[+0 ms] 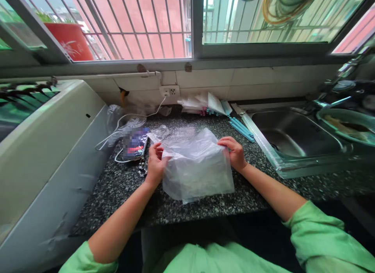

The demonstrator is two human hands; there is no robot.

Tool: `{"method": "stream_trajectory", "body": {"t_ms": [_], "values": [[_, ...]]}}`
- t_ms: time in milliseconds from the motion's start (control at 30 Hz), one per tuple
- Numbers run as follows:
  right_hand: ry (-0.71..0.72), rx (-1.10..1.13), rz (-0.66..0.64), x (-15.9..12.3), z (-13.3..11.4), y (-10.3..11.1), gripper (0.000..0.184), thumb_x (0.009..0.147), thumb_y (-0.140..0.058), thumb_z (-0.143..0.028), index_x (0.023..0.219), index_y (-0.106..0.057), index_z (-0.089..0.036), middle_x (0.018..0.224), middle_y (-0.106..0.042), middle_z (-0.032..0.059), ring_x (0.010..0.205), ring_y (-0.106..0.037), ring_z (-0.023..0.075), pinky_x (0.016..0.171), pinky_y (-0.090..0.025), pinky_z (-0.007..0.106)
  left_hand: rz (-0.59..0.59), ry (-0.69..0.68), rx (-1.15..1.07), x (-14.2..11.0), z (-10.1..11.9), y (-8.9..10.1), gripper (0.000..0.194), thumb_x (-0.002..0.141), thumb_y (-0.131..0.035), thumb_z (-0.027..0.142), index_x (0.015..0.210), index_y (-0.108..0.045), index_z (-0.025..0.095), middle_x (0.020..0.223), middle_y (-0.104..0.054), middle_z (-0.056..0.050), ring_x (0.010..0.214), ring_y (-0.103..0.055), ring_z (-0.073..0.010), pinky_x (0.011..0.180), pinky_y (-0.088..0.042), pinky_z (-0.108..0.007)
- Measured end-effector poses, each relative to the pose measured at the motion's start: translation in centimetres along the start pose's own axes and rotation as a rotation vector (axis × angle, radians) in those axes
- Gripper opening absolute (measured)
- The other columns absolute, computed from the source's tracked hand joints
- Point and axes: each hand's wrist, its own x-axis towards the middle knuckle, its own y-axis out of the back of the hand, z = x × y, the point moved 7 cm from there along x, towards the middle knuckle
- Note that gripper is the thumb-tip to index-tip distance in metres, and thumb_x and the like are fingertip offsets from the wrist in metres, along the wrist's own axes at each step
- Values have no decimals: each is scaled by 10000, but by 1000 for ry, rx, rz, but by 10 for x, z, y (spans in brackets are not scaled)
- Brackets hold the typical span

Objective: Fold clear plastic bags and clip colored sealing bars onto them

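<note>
Between my hands a translucent white plastic bag (199,171) is spread over the speckled dark counter (249,198). My left hand (156,161) pinches its left edge, fingers curled and thumb on the plastic. On the far right corner, my right hand (234,151) grips the bag between thumb and fingers. Crumpled clear plastic (181,133) lies just behind the bag. Close to my left hand rests a phone (136,144) with a white cable (125,115) beside it.
Blue flat strips (241,129) lie by the steel sink (295,134); a green basket (348,120) sits at its right. Folded packets (202,103) stand against the wall below a socket (170,90). A white appliance (55,148) borders the left.
</note>
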Motion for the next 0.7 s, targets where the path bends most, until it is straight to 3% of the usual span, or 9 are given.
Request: {"method": "stream_trajectory", "body": {"t_ms": [100, 167, 200, 267, 367, 500, 600, 700], "values": [[-2, 6, 29, -1, -2, 3, 134, 786, -532, -187, 852, -648, -200, 870, -613, 51, 812, -588, 170, 729, -502, 329, -261, 540, -356, -9, -24, -26, 390, 637, -601, 497, 784, -599, 136, 639, -596, -33, 561, -562, -159, 531, -461, -285], [10, 1, 21, -2, -4, 2, 136, 791, -533, -206, 866, -646, -194, 878, -614, 59, 815, -589, 175, 729, -504, 334, -423, 737, -509, -21, -21, -42, 476, 643, -572, 581, 742, -624, 118, 638, -621, -69, 561, -582, -181, 527, -474, -311], [13, -3, 16, -2, -4, 1, 138, 796, -530, -210, 872, -644, -195, 881, -615, 61, 817, -590, 175, 726, -507, 333, -470, 766, -554, -25, -16, -48, 487, 623, -606, 582, 759, -634, 115, 668, -637, -76, 572, -590, -181, 537, -480, -311], [10, -10, 13, -3, -4, 0, 141, 809, -517, -205, 885, -636, -201, 880, -618, 59, 805, -592, 166, 707, -514, 321, -458, 720, -591, -24, -9, -50, 458, 534, -738, 483, 798, -636, 122, 708, -652, -57, 581, -591, -153, 555, -476, -273], [-9, -11, 21, -2, -3, -1, 144, 825, -502, -191, 907, -618, -211, 875, -629, 50, 780, -596, 149, 680, -525, 297, -285, 622, -560, -17, -9, -41, 536, 410, -836, 275, 871, -600, 137, 687, -639, 6, 566, -575, -98, 557, -441, -202], [-105, 53, 58, -2, 5, 0, 97, 809, -551, -244, 875, -610, -204, 867, -640, 50, 782, -605, 148, 696, -531, 295, -103, 548, -512, -10, -12, -26, 689, 395, -840, 284, 994, -524, 156, 628, -633, 41, 543, -582, -87, 564, -424, -184], [-379, 204, 52, -6, 28, -5, 200, 780, -581, -375, 847, -600, -187, 767, -635, 41, 656, -602, 138, 596, -530, 274, -94, 469, -478, -7, -7, -22, 689, 428, -826, 323, 1014, -498, 168, 626, -639, 38, 580, -610, -109, 592, -436, -200], [-744, 329, -143, -15, 50, -26, 373, 761, -528, -530, 730, -586, -163, 631, -612, 31, 469, -539, 111, 399, -437, 225, -122, 431, -474, -7, -5, -24, 650, 449, -816, 310, 1000, -501, 174, 626, -629, 44, 590, -609, -108, 601, -438, -203]]}}
